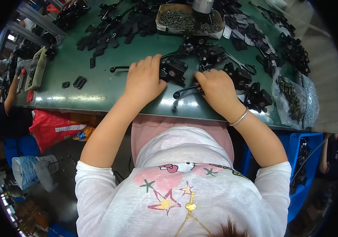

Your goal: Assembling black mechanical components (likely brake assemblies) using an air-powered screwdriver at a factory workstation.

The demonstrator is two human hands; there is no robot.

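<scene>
My left hand (144,81) is closed over a black brake lever assembly (173,71). Its boxy reservoir shows to the right of my fingers, and its ball-ended lever pokes out to the left. My right hand (218,91) is curled round a second black lever (185,91), whose ball tip points left toward the table's near edge; its other end is hidden under my palm. More lever assemblies (213,54) lie just beyond and between my hands. To the right of my right hand sit further black reservoir bodies (257,96), close to the wrist with the bracelet.
On the green table (109,89), a carton of small metal parts (170,28) stands at the back. Scissors (242,65) lie right of centre. Flat black pieces (135,28) are scattered behind. Plastic bags of parts (289,96) rest at right. A blue crate (307,158) stands below.
</scene>
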